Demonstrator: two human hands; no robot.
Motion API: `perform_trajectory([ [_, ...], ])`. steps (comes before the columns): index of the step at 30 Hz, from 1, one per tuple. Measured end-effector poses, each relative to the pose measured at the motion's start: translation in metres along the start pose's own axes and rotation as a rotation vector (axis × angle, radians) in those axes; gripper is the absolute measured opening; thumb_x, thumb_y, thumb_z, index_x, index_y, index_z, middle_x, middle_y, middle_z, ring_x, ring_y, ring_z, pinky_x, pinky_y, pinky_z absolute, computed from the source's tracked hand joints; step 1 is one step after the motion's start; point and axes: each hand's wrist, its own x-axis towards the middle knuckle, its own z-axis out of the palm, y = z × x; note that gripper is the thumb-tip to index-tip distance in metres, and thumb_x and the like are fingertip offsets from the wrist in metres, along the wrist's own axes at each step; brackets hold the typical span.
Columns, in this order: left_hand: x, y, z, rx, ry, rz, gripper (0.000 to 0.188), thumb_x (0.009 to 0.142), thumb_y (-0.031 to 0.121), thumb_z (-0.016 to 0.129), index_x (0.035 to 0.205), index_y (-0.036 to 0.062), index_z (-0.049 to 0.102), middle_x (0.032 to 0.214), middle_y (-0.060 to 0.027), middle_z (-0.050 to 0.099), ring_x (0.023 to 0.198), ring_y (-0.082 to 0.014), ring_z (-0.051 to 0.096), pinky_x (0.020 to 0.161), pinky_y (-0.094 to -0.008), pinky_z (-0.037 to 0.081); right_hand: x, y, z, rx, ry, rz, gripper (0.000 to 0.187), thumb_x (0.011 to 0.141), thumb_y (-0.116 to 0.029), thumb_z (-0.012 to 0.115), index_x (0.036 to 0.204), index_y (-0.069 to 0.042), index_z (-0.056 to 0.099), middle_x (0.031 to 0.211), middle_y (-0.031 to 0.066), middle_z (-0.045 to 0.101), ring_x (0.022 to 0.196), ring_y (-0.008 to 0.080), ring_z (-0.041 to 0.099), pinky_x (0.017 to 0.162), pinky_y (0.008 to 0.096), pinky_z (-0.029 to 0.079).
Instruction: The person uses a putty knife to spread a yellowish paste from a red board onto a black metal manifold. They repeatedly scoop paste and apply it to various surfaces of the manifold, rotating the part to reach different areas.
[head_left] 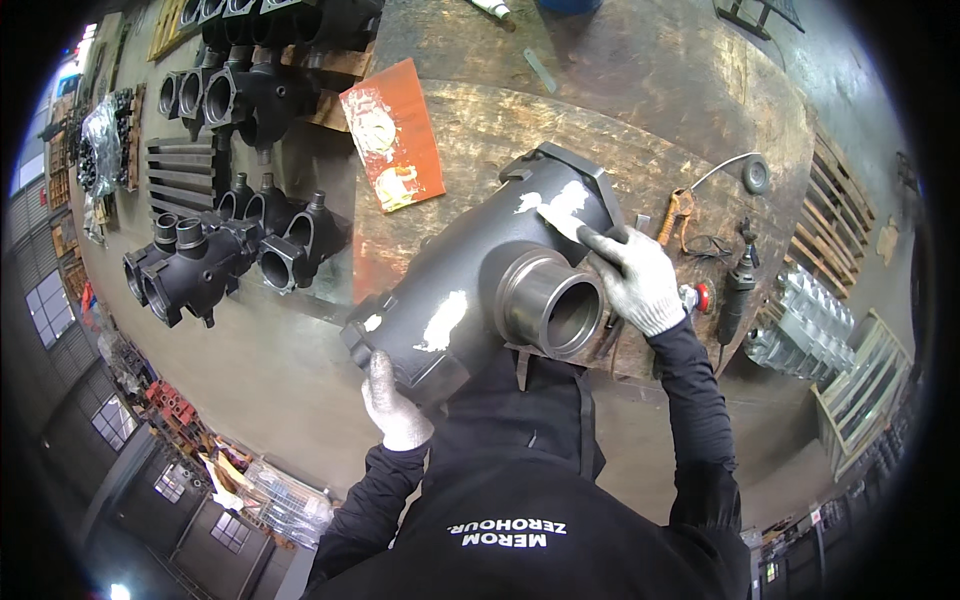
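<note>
A large black cast metal pipe body (450, 265) lies slantwise on the worktable, with an open round neck (565, 310) facing me. White putty patches (442, 322) mark its surface at both ends. My right hand (640, 280), in a white glove with dark fingertips, is closed on a putty knife (560, 222). Its blade, smeared white, touches the far right end of the casting beside a putty patch; its handle is hidden in the hand. My left hand (392, 408), also gloved, grips the near left end of the casting, thumb upward and its other fingers mostly hidden.
On the wooden tabletop (480, 120) lies an orange-red sheet (395, 135) smeared with putty. A power tool (738, 285), a red-rimmed disc (703, 297) and an orange-handled tool (677, 215) lie right. More black castings (190, 260) stand left; slatted pallets (835, 215) are at right.
</note>
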Motion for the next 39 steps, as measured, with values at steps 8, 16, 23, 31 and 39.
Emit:
perform_trajectory([
  [8, 0.004, 0.006, -0.009, 0.030, -0.145, -0.049, 0.054, 0.106, 0.044, 0.058, 0.141, 0.0025, 0.056, 0.127, -0.0128, 0.068, 0.107, -0.0290, 0.072, 0.088, -0.0452, 0.062, 0.025, -0.014, -0.007, -0.070, -0.130, 0.000, 0.033, 0.094, -0.021, 0.073, 0.126, -0.017, 0.076, 0.099, 0.0149, 0.069, 0.092, 0.0363, 0.068, 0.080, 0.0447, 0.054],
  [16, 0.009, -0.003, -0.011, 0.095, -0.112, 0.023, 0.054, 0.105, 0.046, 0.058, 0.137, 0.0027, 0.058, 0.119, -0.0128, 0.071, 0.094, -0.0295, 0.075, 0.075, -0.0425, 0.063, 0.033, -0.013, -0.010, -0.077, -0.237, -0.047, 0.034, 0.094, -0.021, 0.074, 0.128, -0.018, 0.076, 0.097, 0.0165, 0.067, 0.093, 0.0373, 0.067, 0.081, 0.0455, 0.054],
  [23, 0.006, -0.003, -0.011, 0.143, -0.037, -0.018, 0.054, 0.102, 0.051, 0.061, 0.127, 0.0027, 0.061, 0.104, -0.0114, 0.073, 0.078, -0.0264, 0.074, 0.049, -0.0358, 0.051, 0.031, -0.003, -0.018, -0.069, -0.172, -0.113, 0.034, 0.092, -0.023, 0.076, 0.126, -0.023, 0.077, 0.092, 0.0122, 0.066, 0.089, 0.0325, 0.067, 0.079, 0.0438, 0.054],
  [31, -0.003, -0.003, 0.010, 0.091, 0.093, 0.152, 0.037, 0.101, 0.036, 0.068, 0.078, 0.0075, 0.058, 0.073, 0.0001, 0.055, 0.065, -0.0120, 0.055, 0.059, -0.0298, 0.042, 0.045, -0.032, -0.050, -0.133, -0.263, 0.080, 0.030, 0.092, -0.017, 0.076, 0.121, -0.021, 0.079, 0.098, 0.0133, 0.071, 0.091, 0.0324, 0.071, 0.078, 0.0427, 0.057],
  [39, -0.001, 0.004, 0.001, 0.016, -0.105, 0.070, 0.039, 0.102, 0.012, 0.069, 0.135, -0.0044, 0.055, 0.124, -0.0131, 0.064, 0.111, -0.0181, 0.062, 0.094, -0.0356, 0.053, 0.194, -0.100, 0.038, -0.407, -0.214, -0.679, 0.018, 0.092, -0.019, 0.068, 0.108, -0.019, 0.076, 0.086, 0.0106, 0.065, 0.084, 0.0323, 0.066, 0.073, 0.0462, 0.051],
])
